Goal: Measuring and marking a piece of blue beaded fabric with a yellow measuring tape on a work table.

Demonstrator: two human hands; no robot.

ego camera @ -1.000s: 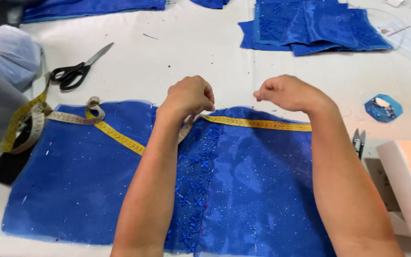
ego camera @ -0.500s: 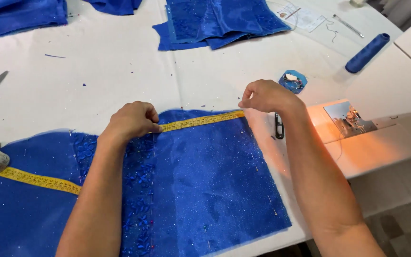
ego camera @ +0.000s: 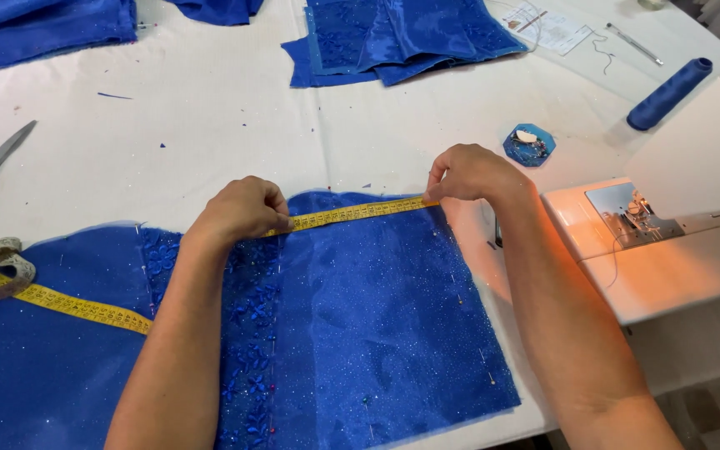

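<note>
Now both hands sit a little nearer each other than half a second ago. Left hand (ego camera: 239,210) and right hand (ego camera: 470,173) pinch a yellow tape (ego camera: 352,214) taut along the glittery blue cloth's (ego camera: 377,317) 12 o'clock edge, on the desk (ego camera: 210,125).

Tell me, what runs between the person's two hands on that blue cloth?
In the head view, a yellow measuring tape stretches taut between the left hand and the right hand, lying along the top edge of the glittery blue fabric.

head view | worn high, facing down and forward; close over white table (ego camera: 210,133); single view
</note>
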